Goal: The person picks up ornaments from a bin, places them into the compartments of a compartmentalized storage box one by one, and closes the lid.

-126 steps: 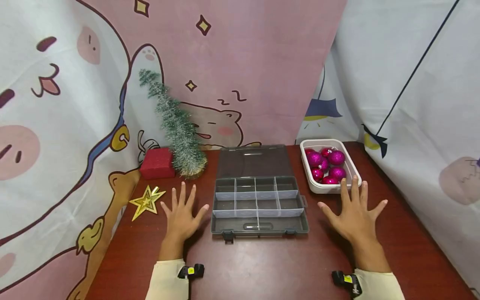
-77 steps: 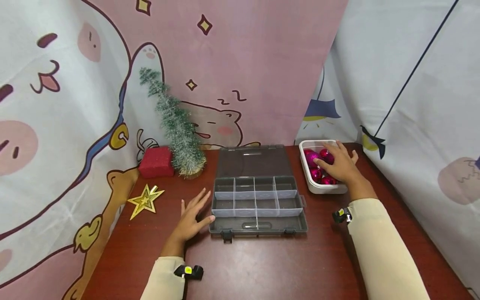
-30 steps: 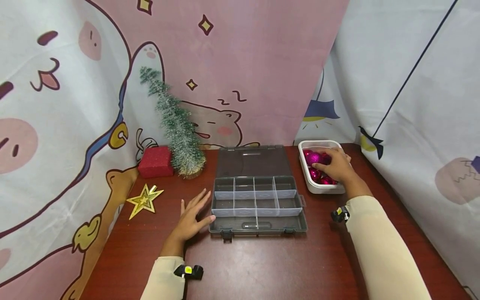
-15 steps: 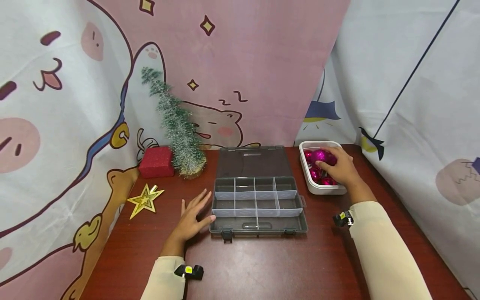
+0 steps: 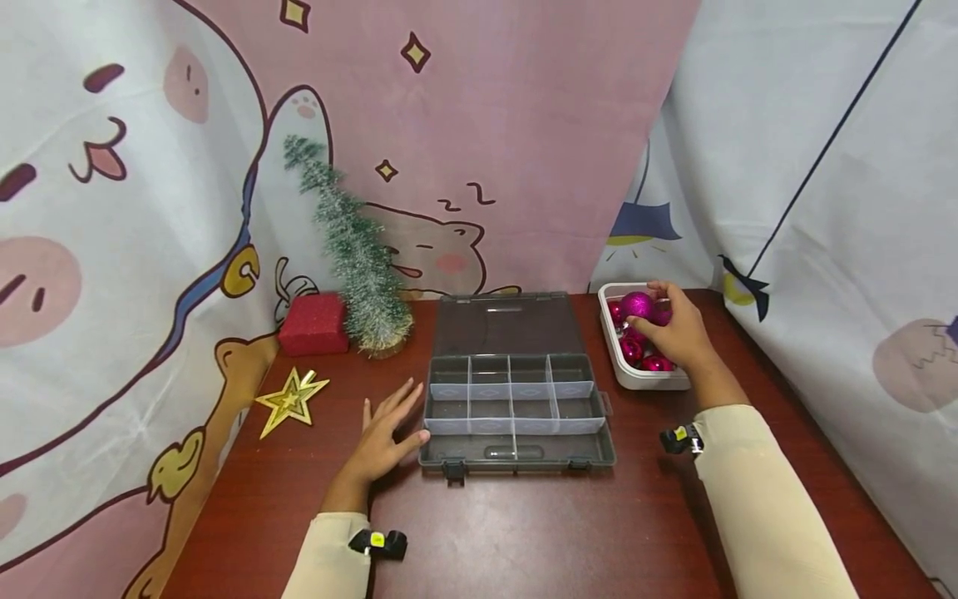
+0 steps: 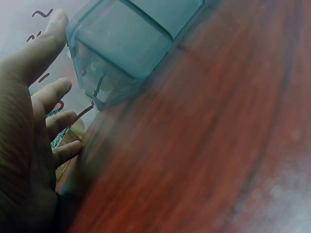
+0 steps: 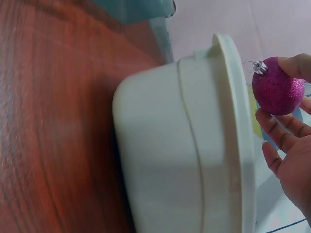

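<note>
In the head view my right hand (image 5: 683, 333) is over the white plastic tub (image 5: 649, 381) and pinches a glittery magenta bauble (image 5: 636, 306) between thumb and fingers. The right wrist view shows this bauble (image 7: 276, 90) raised above the tub's rim, its silver cap pointing away from the palm. More pink and magenta baubles (image 5: 657, 363) lie inside the tub, partly hidden by the hand. My left hand (image 5: 380, 437) lies with fingers extended beside a dark, see-through compartment box (image 5: 479, 448); its thumb tip is at the box's left edge. The box's lid is folded back and its compartments hold nothing.
A gold star (image 5: 292, 402) lies on the brown table (image 5: 524, 532) at the left. Behind it are a red glittery block (image 5: 313, 324) and a leaning frosted mini Christmas tree (image 5: 359, 258). Printed curtains (image 5: 524, 125) hang close around the back and sides.
Both hands were spread above the table at first. My right hand has reached into the tub, taken a bauble and lifted it. My left hand has turned toward the box and stays there.
</note>
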### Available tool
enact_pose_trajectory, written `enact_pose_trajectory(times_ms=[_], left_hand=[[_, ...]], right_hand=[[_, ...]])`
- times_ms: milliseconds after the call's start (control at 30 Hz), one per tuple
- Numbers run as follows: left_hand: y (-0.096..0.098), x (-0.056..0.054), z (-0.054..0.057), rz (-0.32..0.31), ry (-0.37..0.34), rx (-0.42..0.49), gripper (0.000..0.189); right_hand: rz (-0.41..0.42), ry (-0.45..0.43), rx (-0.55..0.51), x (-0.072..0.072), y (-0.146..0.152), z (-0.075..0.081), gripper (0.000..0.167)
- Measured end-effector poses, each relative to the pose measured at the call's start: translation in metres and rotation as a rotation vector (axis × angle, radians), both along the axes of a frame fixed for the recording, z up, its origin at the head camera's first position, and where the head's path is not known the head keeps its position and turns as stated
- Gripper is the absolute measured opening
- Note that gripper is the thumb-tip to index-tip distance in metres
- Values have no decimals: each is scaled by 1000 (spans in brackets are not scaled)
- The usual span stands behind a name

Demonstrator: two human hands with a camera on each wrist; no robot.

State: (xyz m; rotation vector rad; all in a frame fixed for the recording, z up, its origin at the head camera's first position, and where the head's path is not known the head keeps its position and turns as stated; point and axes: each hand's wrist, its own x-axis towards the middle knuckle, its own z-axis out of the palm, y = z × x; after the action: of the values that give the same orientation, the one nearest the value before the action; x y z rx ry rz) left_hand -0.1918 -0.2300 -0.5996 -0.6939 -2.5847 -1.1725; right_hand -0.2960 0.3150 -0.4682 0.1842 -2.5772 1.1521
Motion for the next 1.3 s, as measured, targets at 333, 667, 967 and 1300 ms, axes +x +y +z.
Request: enact_pose_trajectory(times_ms=[333, 667, 967, 1300], left_hand=[[5, 7, 15, -1, -26, -18, 83], [6, 9, 16, 1, -40, -16, 85], [-2, 0, -6, 17, -35, -60, 84], [4, 10, 19, 16, -60, -58, 85]], right_hand=[[35, 39, -56, 4, -24, 7, 54], [107, -42, -125, 9, -62, 12, 57], [181, -17, -123, 16, -104, 20, 55], [186, -9, -130, 17, -141, 16, 56]])
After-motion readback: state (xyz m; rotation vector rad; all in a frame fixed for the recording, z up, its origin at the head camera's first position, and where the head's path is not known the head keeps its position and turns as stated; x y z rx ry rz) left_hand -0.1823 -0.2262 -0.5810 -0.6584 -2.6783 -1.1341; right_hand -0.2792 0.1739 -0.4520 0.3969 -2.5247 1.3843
